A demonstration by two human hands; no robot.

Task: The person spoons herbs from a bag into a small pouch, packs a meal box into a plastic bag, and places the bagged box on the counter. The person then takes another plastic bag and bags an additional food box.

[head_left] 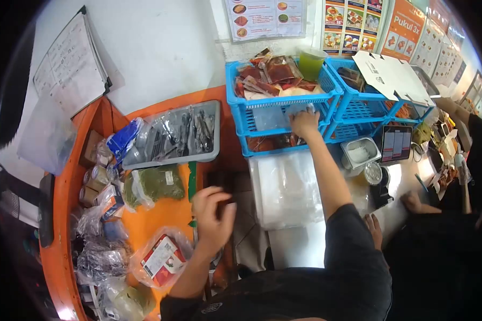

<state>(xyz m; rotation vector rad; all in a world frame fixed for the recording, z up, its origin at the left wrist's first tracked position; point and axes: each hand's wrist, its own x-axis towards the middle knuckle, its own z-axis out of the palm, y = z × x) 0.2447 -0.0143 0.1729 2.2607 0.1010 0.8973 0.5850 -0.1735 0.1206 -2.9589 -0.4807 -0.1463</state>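
Observation:
My right hand (305, 122) reaches into the middle tier of a blue stacking basket (241, 120). Its fingers are bent down among clear plastic packets (270, 117); what they grip there, if anything, I cannot make out. Sauce sachets (281, 70) and a tub of green stuff (311, 64) fill the top tier. My left hand (214, 219) hovers with loosely curled, parted fingers and nothing in it, beside an orange shelf top (139, 224). Just left of it lies a red and white packet (165, 259) in clear plastic. A stack of clear plastic bags (284, 187) lies below the basket.
A grey tray (214, 134) of wrapped cutlery stands left, near a green plastic package (158, 184). Right are a second blue basket (359, 109) with a white carton sheet (393, 77), a metal container (360, 151) and a tablet (396, 144). Another person's hand (411, 202) rests at right.

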